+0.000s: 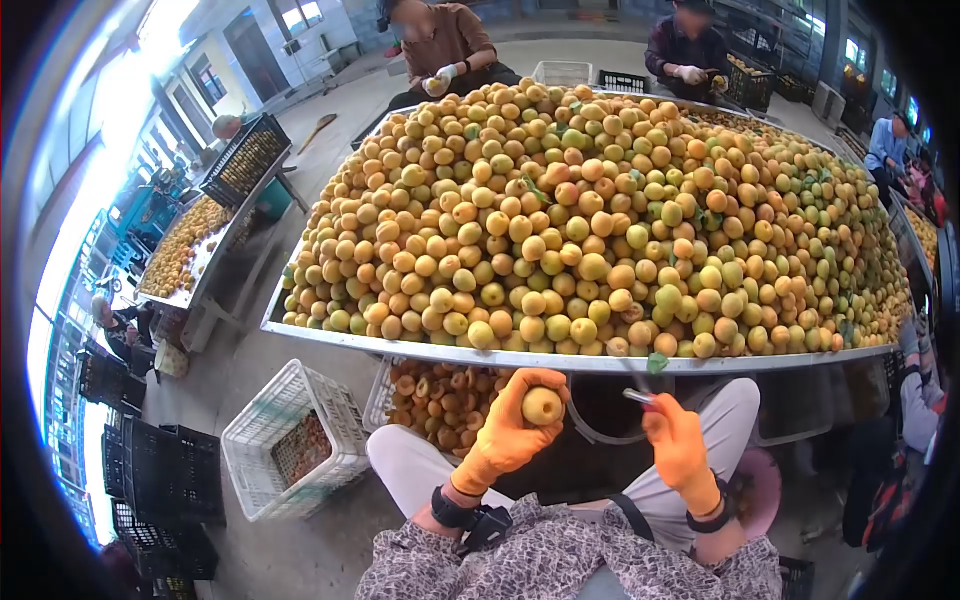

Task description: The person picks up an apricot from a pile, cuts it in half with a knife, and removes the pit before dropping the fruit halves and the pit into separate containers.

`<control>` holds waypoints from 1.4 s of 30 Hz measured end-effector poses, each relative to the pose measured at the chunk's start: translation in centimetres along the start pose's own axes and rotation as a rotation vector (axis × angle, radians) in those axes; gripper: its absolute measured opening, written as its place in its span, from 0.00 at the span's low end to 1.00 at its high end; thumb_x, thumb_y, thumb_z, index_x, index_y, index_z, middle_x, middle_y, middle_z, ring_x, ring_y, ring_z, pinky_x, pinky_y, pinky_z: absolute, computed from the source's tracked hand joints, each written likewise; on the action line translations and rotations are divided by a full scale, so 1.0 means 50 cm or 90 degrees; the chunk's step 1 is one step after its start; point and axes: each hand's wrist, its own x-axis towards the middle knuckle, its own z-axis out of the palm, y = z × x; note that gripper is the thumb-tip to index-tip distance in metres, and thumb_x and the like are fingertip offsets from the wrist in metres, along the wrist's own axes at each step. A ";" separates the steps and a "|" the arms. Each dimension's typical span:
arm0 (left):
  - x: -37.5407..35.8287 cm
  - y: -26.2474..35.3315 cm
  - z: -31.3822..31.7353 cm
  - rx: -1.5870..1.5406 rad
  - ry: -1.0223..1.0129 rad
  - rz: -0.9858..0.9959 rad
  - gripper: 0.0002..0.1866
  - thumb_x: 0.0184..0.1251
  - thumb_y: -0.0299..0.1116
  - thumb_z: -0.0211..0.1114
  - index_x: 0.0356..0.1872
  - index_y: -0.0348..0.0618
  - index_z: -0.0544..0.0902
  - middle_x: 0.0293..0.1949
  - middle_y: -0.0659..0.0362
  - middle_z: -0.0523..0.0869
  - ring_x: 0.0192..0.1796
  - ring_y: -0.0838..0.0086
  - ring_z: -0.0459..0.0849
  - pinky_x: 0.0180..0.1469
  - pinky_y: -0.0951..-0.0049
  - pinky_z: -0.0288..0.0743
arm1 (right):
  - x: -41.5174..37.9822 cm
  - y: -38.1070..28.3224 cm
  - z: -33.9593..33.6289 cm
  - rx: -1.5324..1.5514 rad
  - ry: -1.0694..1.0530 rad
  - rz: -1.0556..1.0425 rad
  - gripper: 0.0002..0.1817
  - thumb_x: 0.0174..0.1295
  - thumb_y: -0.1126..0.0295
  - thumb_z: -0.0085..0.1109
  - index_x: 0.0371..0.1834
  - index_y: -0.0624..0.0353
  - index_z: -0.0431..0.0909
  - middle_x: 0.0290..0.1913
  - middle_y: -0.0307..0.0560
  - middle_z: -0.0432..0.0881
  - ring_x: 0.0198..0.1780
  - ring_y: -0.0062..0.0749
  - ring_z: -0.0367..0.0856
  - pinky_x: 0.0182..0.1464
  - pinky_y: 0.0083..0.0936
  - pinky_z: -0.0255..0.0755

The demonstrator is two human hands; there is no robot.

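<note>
My left hand (510, 425), in an orange glove, is closed around a yellow-orange fruit (542, 406) that has a dark hole in the side facing me. To its right, my right hand (677, 440), also orange-gloved, grips a small tool (640, 397) with a metal end pointing left. The tool is apart from the fruit. Both hands are above my lap, near the front edge of a metal-rimmed table (400, 346) heaped with fruit (540, 250). Below that edge, a crate holds split fruit (435, 395).
A white crate (245, 440) stands on the floor at left, with a dark bucket (605, 410) under the table edge. A pink basin (762, 490) is beside my right knee. Co-workers (445, 40) sit behind the heap. Black crates (165, 475) are stacked at far left.
</note>
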 end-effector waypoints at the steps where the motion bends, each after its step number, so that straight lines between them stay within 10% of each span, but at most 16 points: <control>1: -0.001 0.005 -0.002 0.002 0.001 0.004 0.25 0.49 0.14 0.69 0.50 0.42 0.74 0.41 0.60 0.81 0.43 0.78 0.80 0.45 0.76 0.77 | -0.013 0.005 0.000 0.064 0.034 -0.022 0.23 0.71 0.48 0.53 0.33 0.60 0.72 0.21 0.31 0.67 0.22 0.11 0.60 0.23 0.14 0.51; 7: -0.024 0.047 0.006 -0.427 -0.078 -0.094 0.32 0.51 0.35 0.69 0.58 0.39 0.69 0.47 0.52 0.76 0.42 0.69 0.75 0.44 0.72 0.69 | -0.051 -0.054 0.077 -0.254 -0.134 -0.112 0.15 0.72 0.59 0.55 0.40 0.62 0.75 0.20 0.53 0.70 0.20 0.41 0.63 0.26 0.30 0.65; 23: -0.074 0.052 0.030 -0.553 -0.026 -0.087 0.29 0.59 0.34 0.58 0.62 0.36 0.66 0.51 0.54 0.76 0.52 0.69 0.77 0.59 0.69 0.70 | -0.053 -0.003 0.126 -0.268 -0.121 -0.101 0.18 0.72 0.55 0.53 0.37 0.61 0.73 0.19 0.50 0.66 0.19 0.40 0.64 0.25 0.30 0.62; 33: -0.066 0.127 -0.029 -0.003 -0.139 -0.014 0.26 0.50 0.21 0.53 0.56 0.36 0.69 0.48 0.54 0.75 0.45 0.75 0.75 0.46 0.79 0.70 | -0.040 0.012 0.132 -0.319 -0.134 -0.169 0.16 0.71 0.57 0.52 0.34 0.61 0.72 0.19 0.51 0.71 0.19 0.49 0.72 0.24 0.33 0.65; 42: -0.092 0.112 0.037 -0.522 -0.132 -0.088 0.39 0.60 0.48 0.74 0.64 0.33 0.69 0.51 0.51 0.79 0.56 0.67 0.79 0.59 0.67 0.73 | -0.020 0.070 0.135 -0.182 -0.070 -0.371 0.17 0.69 0.59 0.50 0.34 0.64 0.73 0.21 0.46 0.74 0.18 0.41 0.72 0.24 0.30 0.65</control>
